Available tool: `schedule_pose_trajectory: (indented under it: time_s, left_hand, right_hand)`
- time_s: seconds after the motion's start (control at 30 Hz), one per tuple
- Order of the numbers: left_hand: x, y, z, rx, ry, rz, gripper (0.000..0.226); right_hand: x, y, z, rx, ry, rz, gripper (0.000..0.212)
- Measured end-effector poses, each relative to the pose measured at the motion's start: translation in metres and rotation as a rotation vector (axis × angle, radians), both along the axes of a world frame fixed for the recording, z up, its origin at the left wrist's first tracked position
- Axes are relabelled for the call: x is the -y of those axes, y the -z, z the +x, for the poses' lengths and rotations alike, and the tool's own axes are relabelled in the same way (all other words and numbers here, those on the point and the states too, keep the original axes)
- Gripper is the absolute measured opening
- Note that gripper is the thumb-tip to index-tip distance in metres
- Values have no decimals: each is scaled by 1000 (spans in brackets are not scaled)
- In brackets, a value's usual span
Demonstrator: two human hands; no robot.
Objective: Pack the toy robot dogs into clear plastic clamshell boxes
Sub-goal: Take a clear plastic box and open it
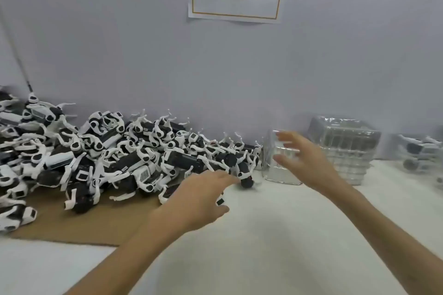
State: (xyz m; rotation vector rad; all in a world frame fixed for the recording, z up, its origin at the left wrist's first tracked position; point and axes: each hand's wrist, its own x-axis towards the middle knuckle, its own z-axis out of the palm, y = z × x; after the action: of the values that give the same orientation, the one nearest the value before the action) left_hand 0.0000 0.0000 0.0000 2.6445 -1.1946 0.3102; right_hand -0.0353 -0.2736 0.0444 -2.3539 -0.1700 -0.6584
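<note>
- Your left grip point(203, 196) is open, fingers stretched toward the toy robot dog point(247, 181) at the near right end of the pile; I cannot tell whether they touch.
- Your right grip point(309, 163) is spread wide and blurred, in front of a clear clamshell box point(279, 175); I cannot tell whether it touches the box.
- The heap of dogs point(107, 158) lies on a cardboard sheet point(72, 225), left on the counter point(287, 235).
- A stack of clamshell boxes point(345, 148) stands far right.
</note>
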Motion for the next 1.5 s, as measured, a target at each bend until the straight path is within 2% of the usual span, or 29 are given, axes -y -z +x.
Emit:
schedule_pose_trajectory:
  time_s: [0.1, 0.17, 0.33, 0.43, 0.5, 0.57, 0.67, 0.7, 0.77, 0.8, 0.87, 0.97, 1.03, 1.23, 1.33, 1.4, 1.47, 1.5]
  left_hand:
    - [29, 23, 27, 148, -88, 422, 63]
    - [31, 42, 40, 188, -133, 499, 65]
    - [28, 76, 52, 266, -205, 344, 61]
    - [31, 84, 57, 357, -231, 223, 66]
    - [31, 81, 58, 377, -261, 79, 75]
    - [32, 82, 56, 371, -282, -130, 61]
    - [44, 70, 43, 135, -316, -762, 39]
    - [47, 65, 36, -38, -308, -986, 33]
    - [51, 60, 22, -509, -206, -1363, 24]
    - [51, 61, 17, -718, -168, -1481, 23]
    - [49, 65, 8, -955, -136, -1583, 21]
    - [49, 79, 4, -1119, -94, -1647, 20]
    - [52, 86, 4, -1186, -85, -1659, 23]
    - [64, 93, 13, -1183, -255, -1573, 15]
    - [69, 85, 21, -1061, -348, -1456, 16]
    - [72, 78, 23, -953, -417, -1325, 27]
    - [74, 67, 17, -719, -577, -1144, 32]
    - [73, 61, 12, -581, -630, -1138, 27]
  right_hand:
    - [11, -1, 49, -199, 315, -388, 63]
    - [21, 7, 69, -316, 373, -504, 67]
    - [41, 42, 96, -461, 386, -514, 63]
    - [48, 52, 104, -421, 419, -543, 55]
    - [50, 53, 107, -415, 441, -565, 52]
    - [52, 54, 109, -444, 440, -598, 50]
    - [53, 55, 111, -438, 428, -593, 47]
    - [54, 55, 111, -433, 426, -595, 43]
    - [58, 51, 112, -423, 429, -610, 35]
    - [60, 47, 112, -408, 437, -610, 33]
    - [62, 34, 110, -324, 459, -556, 29]
    - [57, 10, 100, -113, 438, -378, 22]
    - [48, -4, 85, -5, 355, -266, 24]
    - [24, -12, 10, 23, 19, -252, 31]
    - [20, -4, -21, 39, -51, -305, 35]
    - [19, 0, -34, 34, -85, -294, 35]
    - [18, 1, -44, 34, -113, -276, 35]
    - [17, 1, -49, 36, -124, -263, 39]
